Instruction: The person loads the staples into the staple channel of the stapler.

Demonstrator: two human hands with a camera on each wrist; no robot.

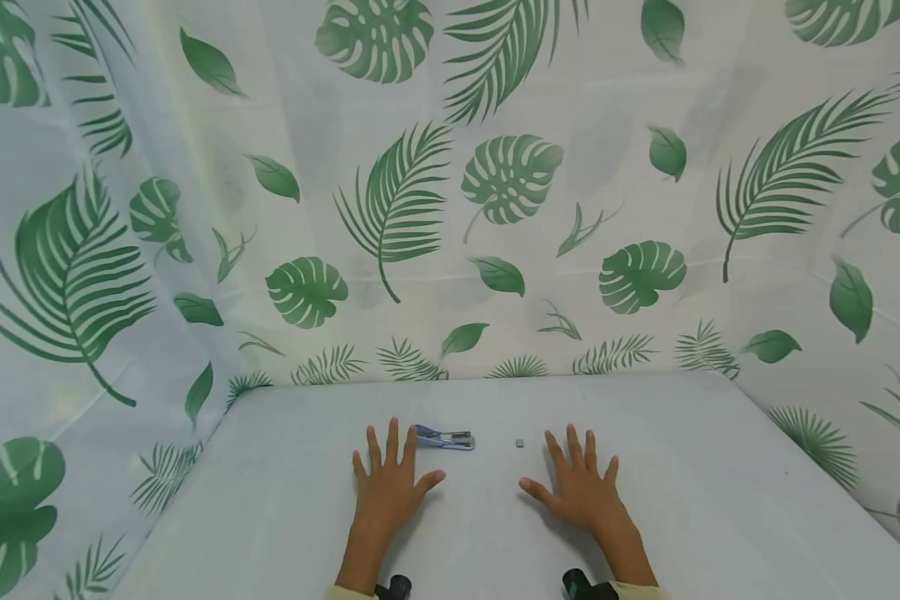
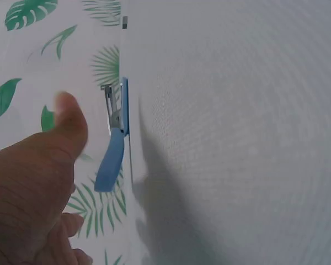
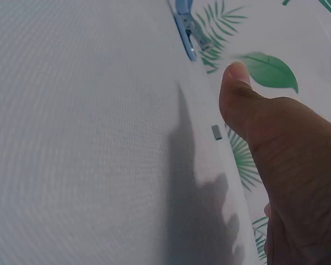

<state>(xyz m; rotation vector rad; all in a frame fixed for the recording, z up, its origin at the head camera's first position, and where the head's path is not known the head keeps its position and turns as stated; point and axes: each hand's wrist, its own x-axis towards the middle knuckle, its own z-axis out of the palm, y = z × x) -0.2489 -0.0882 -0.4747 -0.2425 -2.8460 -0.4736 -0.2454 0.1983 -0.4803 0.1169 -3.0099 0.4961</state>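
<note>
Head view. On table point(image 1: 480, 533), near mid-width: stapler point(image 1: 445, 438), lying w/ blue handle end to L, metal end to R, towards block point(image 1: 520, 443). Small, grey, squarish; poss. staples, too small to confirm. L hand point(image 1: 390, 487): palm down, spread wide in the fingers, gripping nothing; index tip right at stapler's handle end, contact unclear. R hand point(image 1: 585, 492): likewise palm down, wide-fingered, holding nothing; near block but apart from it. Thumbs turned inward on both. Laid out in a row betw. the hands, prob. for easy reach from either side. Spread like that, prob. to leave both items unobstructed. Resting on table or just above it: cannot tell. Behind and at sides: cloth point(image 1: 217, 233), leaf-printed, prob. hung as a screen.

L wrist view. Beyond L thumb: stapler side-on, base down on table, prob. for stability. Metal arm standing off base at far end, prob. sprung up for want of pressure. Thumb extended, apart from stapler in frame, w/ nothing pinched. Other fingers only partly shown; exact spread not readable here. Further off, near top of frame: block, small and dark.

R wrist view. Block flat on table, near R thumb, no contact seen. Stapler cut off at top of frame, metal end towards block. Thumb straight, pinching nothing; rest of fingers mostly hidden, spread not checkable from here.
</note>
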